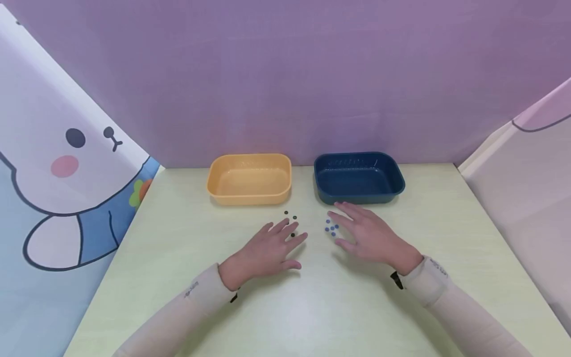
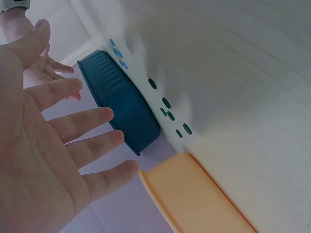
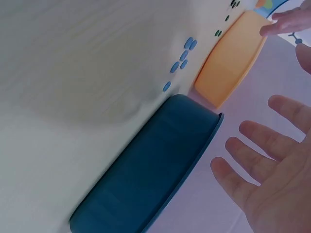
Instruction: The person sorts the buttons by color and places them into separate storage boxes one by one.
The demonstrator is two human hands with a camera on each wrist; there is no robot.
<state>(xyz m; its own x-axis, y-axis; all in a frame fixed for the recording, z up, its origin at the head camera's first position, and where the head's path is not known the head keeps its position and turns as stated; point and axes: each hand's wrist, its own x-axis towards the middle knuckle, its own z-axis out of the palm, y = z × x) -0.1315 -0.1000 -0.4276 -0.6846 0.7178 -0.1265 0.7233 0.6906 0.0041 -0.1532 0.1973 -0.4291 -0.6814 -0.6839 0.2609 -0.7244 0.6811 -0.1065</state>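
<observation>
My left hand (image 1: 266, 252) hovers palm down over several small dark green discs (image 2: 166, 102), fingers spread and holding nothing. Part of that group is hidden behind its fingers in the head view. Several small blue discs (image 1: 332, 228) lie in a loose cluster on the table, just left of my right hand (image 1: 372, 237). The right fingers are also spread and hold nothing, with thumb and index on either side of the blue cluster in the head view. In the right wrist view the blue discs (image 3: 184, 55) lie flat near the end of the dark blue tray.
A yellow-orange tray (image 1: 250, 200) stands at the back left of the pale table (image 1: 303, 307), and a dark blue tray (image 1: 362, 198) at the back right. Behind them rises a purple backdrop (image 1: 285, 79). A cartoon-printed panel (image 1: 44, 148) stands at the left, a pale panel (image 1: 526, 198) at the right.
</observation>
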